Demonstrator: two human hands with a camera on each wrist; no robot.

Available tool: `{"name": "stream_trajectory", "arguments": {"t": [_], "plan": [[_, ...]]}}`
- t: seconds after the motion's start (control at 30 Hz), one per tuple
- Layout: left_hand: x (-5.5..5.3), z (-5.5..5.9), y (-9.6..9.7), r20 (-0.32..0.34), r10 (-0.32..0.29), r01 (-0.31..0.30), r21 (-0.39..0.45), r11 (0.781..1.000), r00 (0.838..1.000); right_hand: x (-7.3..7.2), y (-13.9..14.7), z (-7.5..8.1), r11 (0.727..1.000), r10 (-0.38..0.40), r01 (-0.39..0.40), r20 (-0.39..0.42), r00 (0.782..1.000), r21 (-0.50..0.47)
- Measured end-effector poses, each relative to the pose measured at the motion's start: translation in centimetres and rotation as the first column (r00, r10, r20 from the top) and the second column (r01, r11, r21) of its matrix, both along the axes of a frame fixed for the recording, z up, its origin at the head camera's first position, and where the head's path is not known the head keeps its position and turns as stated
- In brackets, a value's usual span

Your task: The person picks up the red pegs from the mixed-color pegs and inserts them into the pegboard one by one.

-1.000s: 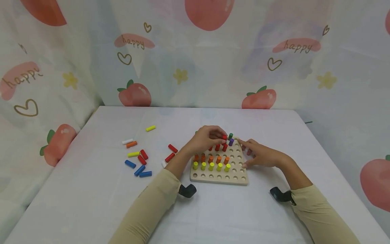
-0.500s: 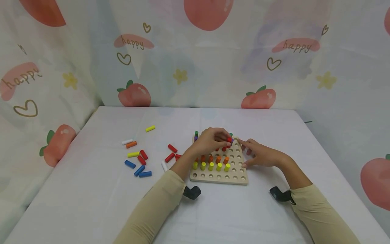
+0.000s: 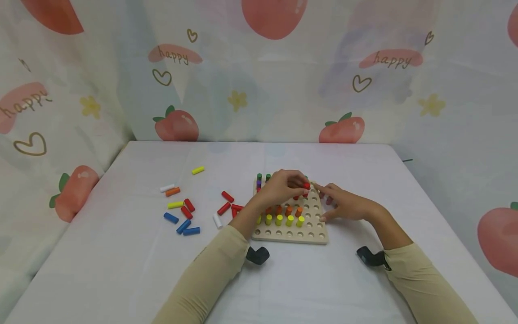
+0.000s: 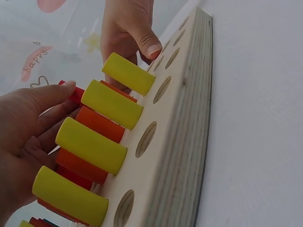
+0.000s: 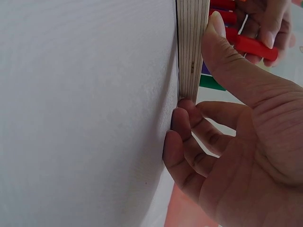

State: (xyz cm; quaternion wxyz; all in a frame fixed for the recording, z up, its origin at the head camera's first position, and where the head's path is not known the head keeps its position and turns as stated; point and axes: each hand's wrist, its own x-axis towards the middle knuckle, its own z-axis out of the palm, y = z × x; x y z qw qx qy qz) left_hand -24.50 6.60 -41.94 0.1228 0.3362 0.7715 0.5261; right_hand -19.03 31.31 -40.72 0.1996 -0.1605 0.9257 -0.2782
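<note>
My left hand (image 3: 279, 189) pinches a red peg (image 3: 307, 185) over the back right part of the wooden pegboard (image 3: 291, 238); in the right wrist view that red peg (image 5: 255, 48) lies between thumb and fingers. Whether its lower end sits in a hole is hidden. My right hand (image 3: 350, 203) holds the board's right edge, the thumb (image 5: 216, 28) at its upper side and the index finger round the far corner. Yellow pegs (image 3: 279, 220) and orange pegs (image 3: 288, 210) stand in rows. Green pegs (image 3: 259, 177) and a purple peg (image 3: 259, 184) stand at the back left.
Left of the board lie loose pegs: several red ones (image 3: 224, 208), blue ones (image 3: 191, 231), two white (image 3: 217, 221), two yellow (image 3: 198, 170) and an orange one (image 3: 172, 191). A white cloth (image 3: 307, 279) covers the table. Black wrist devices (image 3: 257, 255) sit at both cuffs.
My left hand has moved right across the board with the red peg, to the right end of the red row's area. The right hand keeps its place at the board's edge.
</note>
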Motion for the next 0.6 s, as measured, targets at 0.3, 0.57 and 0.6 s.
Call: {"name": "stream_trajectory", "arguments": {"t": [0.3, 0.57, 0.6], "plan": [[-0.09, -0.04, 0.28, 0.007, 0.020, -0.019, -0.061, 0.998, 1.000, -0.20, -0.13, 0.09, 1.000, 0.001, -0.001, -0.005, 1.000, 0.004], [-0.09, -0.18, 0.19, 0.031, 0.004, -0.002, -0.086, 0.996, 1.000, -0.01, -0.11, 0.11, 1.000, -0.009, 0.009, 0.013, 1.000, 0.000], [-0.06, -0.24, 0.27, 0.033, 0.003, -0.001, -0.088, 0.996, 0.999, 0.02, -0.09, 0.08, 1.000, -0.008, 0.008, 0.012, 1.000, -0.001]]}}
